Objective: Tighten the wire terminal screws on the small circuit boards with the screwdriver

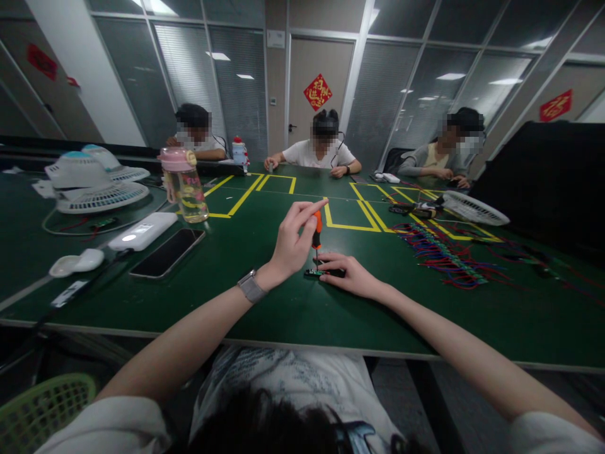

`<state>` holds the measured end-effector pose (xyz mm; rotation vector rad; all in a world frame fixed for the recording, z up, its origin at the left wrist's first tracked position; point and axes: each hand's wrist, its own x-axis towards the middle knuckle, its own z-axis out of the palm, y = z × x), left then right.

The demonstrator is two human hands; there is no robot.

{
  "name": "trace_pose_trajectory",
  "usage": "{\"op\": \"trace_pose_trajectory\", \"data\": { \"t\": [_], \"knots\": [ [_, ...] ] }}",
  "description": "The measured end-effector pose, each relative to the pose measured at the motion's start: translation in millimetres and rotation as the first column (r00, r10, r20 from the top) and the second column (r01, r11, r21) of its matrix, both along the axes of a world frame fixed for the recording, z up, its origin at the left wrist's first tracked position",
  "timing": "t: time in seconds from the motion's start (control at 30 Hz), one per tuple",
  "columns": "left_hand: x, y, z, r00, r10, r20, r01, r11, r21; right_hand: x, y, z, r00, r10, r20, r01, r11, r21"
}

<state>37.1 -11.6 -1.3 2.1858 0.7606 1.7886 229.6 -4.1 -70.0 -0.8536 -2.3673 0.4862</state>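
Head: screwdriver (317,238) upright at circuit board (312,273)

The slim orange-and-black screwdriver (316,240) stood upright over the small black oblong case (311,273) on the green tabletop (265,318). Left of them lay the flat dark phone (167,254), with the white oblong power bank (143,231) beyond its left side; behind both stood the clear pink-lidded bottle (185,192), right of the white round-caged fan (101,197). The red-and-blue-wired green circuit boards (442,253) lay right of the case, yellow tape outlines (354,227) behind it.
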Motion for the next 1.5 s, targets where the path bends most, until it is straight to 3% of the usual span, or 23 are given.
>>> {"op": "trace_pose_trajectory", "data": {
  "t": [0.17, 0.43, 0.67, 0.93, 1.23, 1.5],
  "knots": [
    [1.8, -0.9, -0.4, 0.996, -0.081, 0.048, 0.084, 0.995, -0.059, -0.5, -0.3, 0.6, 1.0, -0.006, 0.002, 0.006, 1.0, -0.009],
    [1.1, -3.7, 1.6, 1.0, 0.013, -0.012, -0.013, 1.0, -0.012, -0.6, -0.6, 0.9, 1.0, -0.005, 0.012, 0.005, 1.0, 0.0],
    [1.9, 0.9, -2.4, 0.993, -0.119, 0.021, 0.121, 0.99, -0.07, -0.7, -0.6, 1.0, 1.0, -0.006, 0.017, 0.006, 1.0, 0.002],
    [1.3, -3.2, 0.8, 1.0, 0.005, 0.001, -0.005, 1.0, -0.015, -0.8, -1.3, 2.2, 1.0, -0.011, 0.021, 0.011, 1.0, -0.001],
    [0.0, -0.1, -1.0, 0.992, -0.116, 0.042, 0.119, 0.99, -0.07, -1.2, -0.7, 1.5, 1.0, -0.004, 0.003, 0.004, 1.0, 0.006],
    [0.5, -5.3, 2.5, 0.998, -0.038, -0.042, 0.039, 0.999, 0.013, 0.0, -0.2, 0.3, 1.0, -0.001, 0.008, 0.001, 1.0, 0.002]
  ]
}}
